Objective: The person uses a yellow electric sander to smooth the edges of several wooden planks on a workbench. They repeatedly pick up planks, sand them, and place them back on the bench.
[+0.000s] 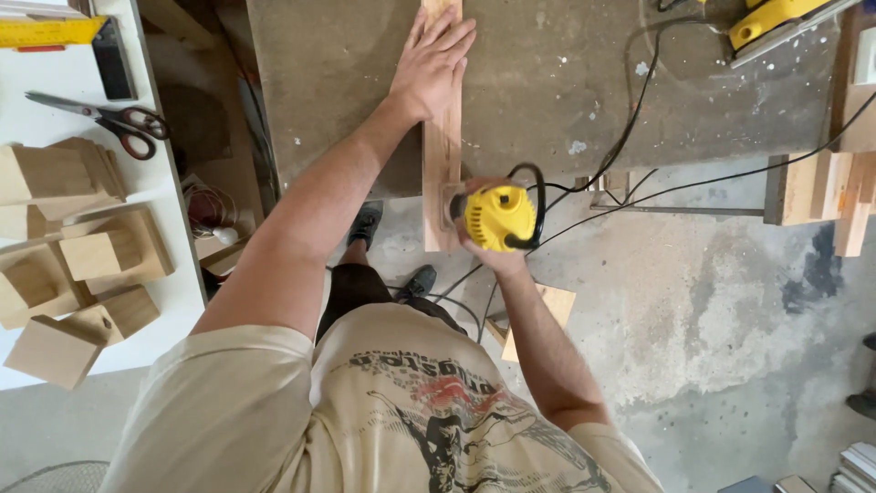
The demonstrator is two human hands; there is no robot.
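Beige tee (401, 411) w/ dark graphic print, short sleeves — dark shoes (367, 222).

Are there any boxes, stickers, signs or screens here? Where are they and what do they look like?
No boxes, signs or screens.
Yellow ruler: top left corner of the white table; a long yellow strip with small dark markings.
Shirt print: on the person's beige shirt, bottom centre; a dark drawing with a red patch.
Yellow sander: gripped by the right hand; no sticker visible.

Floor (730, 310): bare grey concrete, stained and patchy, with black cables (693, 183) trailing across it. A worn brown worktop (547, 82) spans the top. A white table (164, 192) stands at left, carrying wooden blocks (91, 256) and scissors (109, 117). Timber offcuts (830, 192) lie at right.
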